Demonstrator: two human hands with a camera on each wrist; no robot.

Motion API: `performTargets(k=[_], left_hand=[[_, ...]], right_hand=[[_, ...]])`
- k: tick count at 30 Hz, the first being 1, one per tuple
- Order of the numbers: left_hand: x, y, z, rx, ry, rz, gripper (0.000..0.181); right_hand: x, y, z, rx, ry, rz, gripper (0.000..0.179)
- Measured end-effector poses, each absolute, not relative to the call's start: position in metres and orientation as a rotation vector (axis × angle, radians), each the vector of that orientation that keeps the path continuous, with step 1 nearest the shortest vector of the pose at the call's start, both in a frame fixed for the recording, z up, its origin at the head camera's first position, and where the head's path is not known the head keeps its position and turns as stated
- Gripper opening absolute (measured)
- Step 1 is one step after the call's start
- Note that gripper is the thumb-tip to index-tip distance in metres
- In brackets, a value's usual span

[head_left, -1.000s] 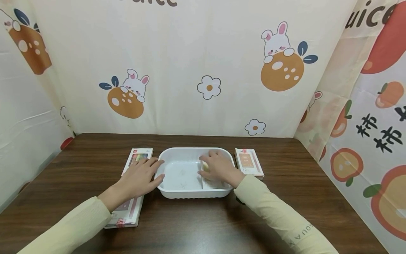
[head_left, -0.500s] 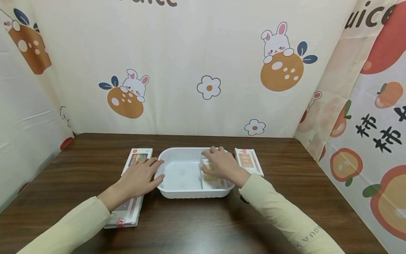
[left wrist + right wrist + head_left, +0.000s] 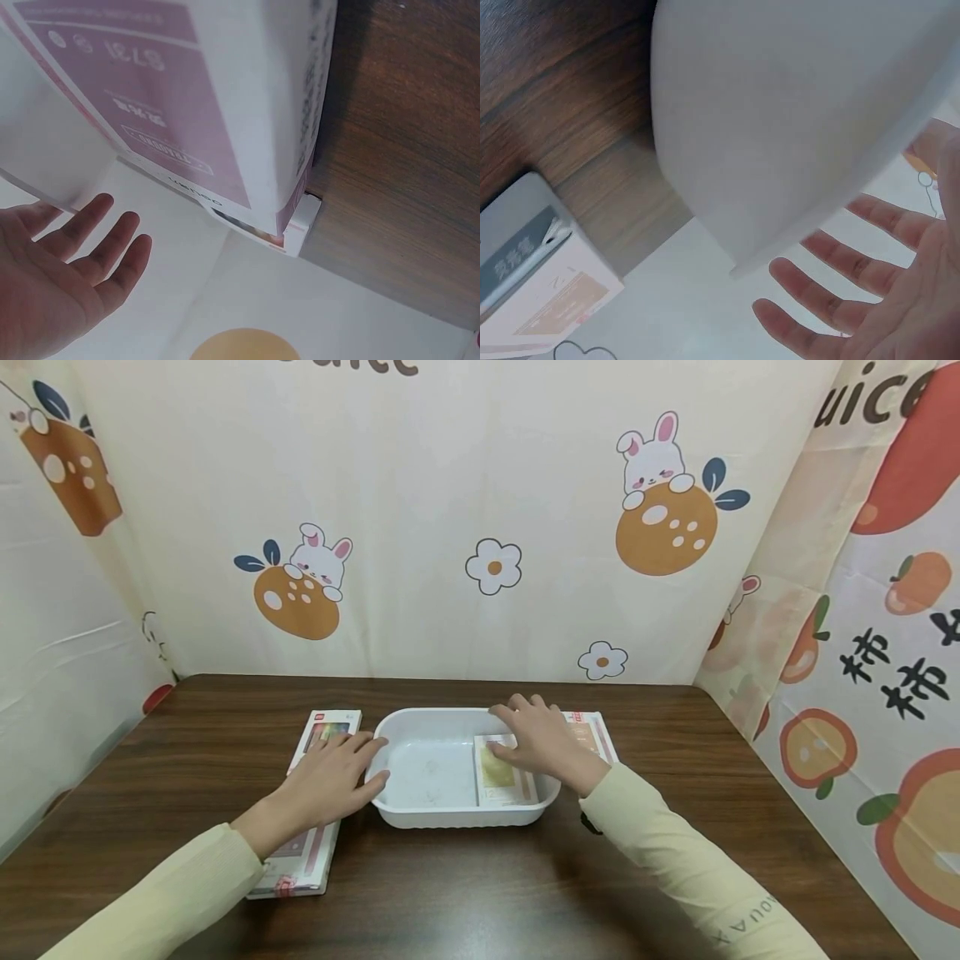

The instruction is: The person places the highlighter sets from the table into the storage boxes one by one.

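Observation:
In the head view a white plastic tray stands mid-table. A small white box with a yellow-green label lies flat in its right part. My left hand is at the tray's left rim, fingers spread, above a long white box that shows a purple label in the left wrist view. Over the tray's right rim hovers my right hand, thumb overlapping the small box's corner. In the right wrist view this right hand has its fingers extended beside the tray's outer wall, with nothing held.
Just right of the tray lies a white box with an orange-pink label, partly behind my right hand. The dark wooden table ends at a printed cloth backdrop, and cloth also hangs at both sides.
My right hand has drawn back to the right, from over the small box to the tray's right rim, uncovering the box's label. The left hand stays where it was.

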State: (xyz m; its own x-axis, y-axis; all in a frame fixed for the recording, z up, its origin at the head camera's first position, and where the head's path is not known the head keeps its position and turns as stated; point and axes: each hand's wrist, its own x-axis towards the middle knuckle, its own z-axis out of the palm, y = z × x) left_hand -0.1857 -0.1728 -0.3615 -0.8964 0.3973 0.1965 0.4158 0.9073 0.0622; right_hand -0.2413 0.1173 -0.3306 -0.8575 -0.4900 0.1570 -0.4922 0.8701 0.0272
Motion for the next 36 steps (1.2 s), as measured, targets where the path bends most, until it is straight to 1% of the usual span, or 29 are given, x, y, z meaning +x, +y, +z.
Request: performTargets(k=[18,36], left_hand=[[-0.186,-0.173,-0.362,-0.623,-2.885,-0.151,0.052],[-0.186,-0.173,-0.362,-0.616,-2.903,-0.147,0.054]], right_hand=[[-0.249,0.148,-0.325,0.647,-2.909,0.068,0.050],[-0.262,0.194,-0.334,0.494,-2.944,0.145,0.051]])
